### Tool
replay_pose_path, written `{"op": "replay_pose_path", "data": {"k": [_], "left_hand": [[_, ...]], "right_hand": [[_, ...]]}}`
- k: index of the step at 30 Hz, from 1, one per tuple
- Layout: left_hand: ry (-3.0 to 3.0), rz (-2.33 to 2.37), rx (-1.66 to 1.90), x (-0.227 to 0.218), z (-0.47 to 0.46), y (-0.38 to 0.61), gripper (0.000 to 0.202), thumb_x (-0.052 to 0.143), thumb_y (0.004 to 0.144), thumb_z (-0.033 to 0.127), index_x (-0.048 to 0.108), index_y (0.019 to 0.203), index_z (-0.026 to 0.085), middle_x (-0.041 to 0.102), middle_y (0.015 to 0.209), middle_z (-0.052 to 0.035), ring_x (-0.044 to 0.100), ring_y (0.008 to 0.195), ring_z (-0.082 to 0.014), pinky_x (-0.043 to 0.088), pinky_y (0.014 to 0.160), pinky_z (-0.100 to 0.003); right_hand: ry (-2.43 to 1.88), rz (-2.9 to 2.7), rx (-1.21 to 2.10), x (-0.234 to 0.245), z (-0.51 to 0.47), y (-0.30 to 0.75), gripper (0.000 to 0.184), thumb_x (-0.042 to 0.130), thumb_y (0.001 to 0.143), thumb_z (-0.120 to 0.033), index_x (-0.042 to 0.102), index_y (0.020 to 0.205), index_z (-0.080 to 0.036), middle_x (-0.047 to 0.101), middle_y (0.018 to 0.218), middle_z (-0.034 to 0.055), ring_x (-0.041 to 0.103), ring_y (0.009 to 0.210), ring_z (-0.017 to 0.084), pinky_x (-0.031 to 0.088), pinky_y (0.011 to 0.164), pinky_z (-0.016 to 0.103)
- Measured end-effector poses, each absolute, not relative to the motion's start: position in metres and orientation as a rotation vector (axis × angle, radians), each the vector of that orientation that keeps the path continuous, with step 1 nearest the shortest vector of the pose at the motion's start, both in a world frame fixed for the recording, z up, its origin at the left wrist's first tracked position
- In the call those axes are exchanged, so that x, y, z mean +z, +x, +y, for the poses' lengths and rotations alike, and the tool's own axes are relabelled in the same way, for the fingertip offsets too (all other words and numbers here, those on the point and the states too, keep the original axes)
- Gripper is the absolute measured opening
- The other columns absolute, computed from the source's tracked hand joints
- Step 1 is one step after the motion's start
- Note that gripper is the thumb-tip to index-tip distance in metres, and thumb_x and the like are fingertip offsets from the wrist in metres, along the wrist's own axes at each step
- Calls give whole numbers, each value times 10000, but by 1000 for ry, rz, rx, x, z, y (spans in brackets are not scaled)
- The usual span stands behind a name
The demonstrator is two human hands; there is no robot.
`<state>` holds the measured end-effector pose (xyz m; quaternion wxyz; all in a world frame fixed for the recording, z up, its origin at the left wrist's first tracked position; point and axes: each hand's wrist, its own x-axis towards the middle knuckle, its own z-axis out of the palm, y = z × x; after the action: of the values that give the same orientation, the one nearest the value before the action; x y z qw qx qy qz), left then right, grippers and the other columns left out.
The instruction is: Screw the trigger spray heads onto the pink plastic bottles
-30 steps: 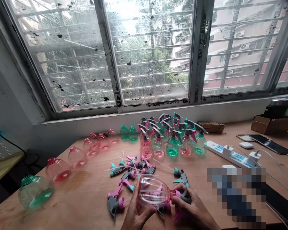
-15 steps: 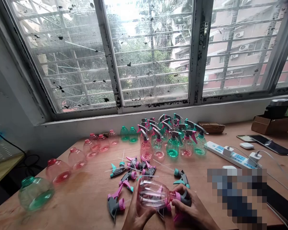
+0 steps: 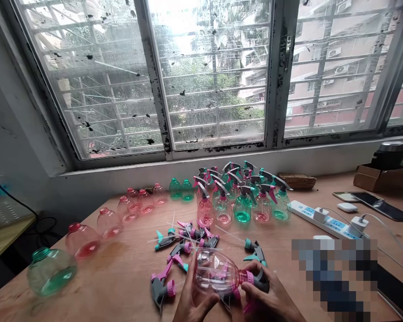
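A clear pink spray bottle [image 3: 216, 270] lies sideways between my hands, its base to the left and its neck to the right. My left hand [image 3: 195, 293] is wrapped round the base end. My right hand [image 3: 267, 290] grips the grey and pink trigger sprayer [image 3: 255, 278] at the bottle's neck, with the pink collar against the neck. Loose trigger sprayers [image 3: 195, 235] with thin clear tubes lie in a pile just beyond the bottle. One pink and grey sprayer [image 3: 161, 290] rests left of my left hand, and a teal one [image 3: 255, 251] lies beyond my right hand.
Pink and green bottles without sprayers [image 3: 83, 241] line the table's left and back edges. Several bottles with sprayers [image 3: 243, 208] stand grouped at the back centre. On the right are a power strip [image 3: 325, 221], phones [image 3: 383, 205], a white case [image 3: 347, 207] and a cardboard box [image 3: 383, 176].
The view has shifted slightly. Both hands keep their hold on the bottle and its sprayer, with only a small change in the right hand's fingers.
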<state>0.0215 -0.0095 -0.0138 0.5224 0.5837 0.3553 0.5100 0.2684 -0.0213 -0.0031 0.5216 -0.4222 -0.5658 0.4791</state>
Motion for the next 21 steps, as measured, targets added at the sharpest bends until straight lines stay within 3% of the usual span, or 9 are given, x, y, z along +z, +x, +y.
{"op": "replay_pose_path", "data": {"k": [2,7,12,17,21], "left_hand": [[1413,852,1217,-14,-9,22,1067,827,726,566,267,1592,295,300,1683,-98,362,1493,-405,315,1228,-521],[1497,899,1272,-17,-8,24,974,818,782,454,266,1580,372,199,1718,-32,208,1563,-345,247,1258,-502],[1494,832,1263,-20,-7,20,1143,844,720,544,163,1612,327,223,1710,-72,240,1548,-378,195,1265,-523],[1424,862,1187,-21,-6,17,1137,848,711,552,206,1610,282,262,1695,-102,294,1522,-412,259,1246,-541],[1458,828,1250,-18,-7,23,1065,847,742,485,237,1596,303,219,1708,-92,251,1542,-398,281,1241,-529]], "right_hand": [[-1003,-1338,1186,-4,-21,268,412,786,784,-561,635,896,-193,685,693,-3,640,627,183,484,605,274],[-997,-1335,1229,-5,-20,269,436,767,794,-583,609,908,-194,683,661,-8,645,600,182,475,592,271],[-1003,-1391,1215,-3,-21,270,418,765,794,-582,621,894,-203,687,671,-8,665,623,197,492,603,278],[-982,-1358,1233,-3,-21,269,411,777,797,-562,607,893,-200,676,655,-16,653,596,181,469,582,266],[-975,-1347,1249,-6,-20,269,405,770,809,-557,608,898,-197,671,665,-15,641,593,173,461,574,264]]}}
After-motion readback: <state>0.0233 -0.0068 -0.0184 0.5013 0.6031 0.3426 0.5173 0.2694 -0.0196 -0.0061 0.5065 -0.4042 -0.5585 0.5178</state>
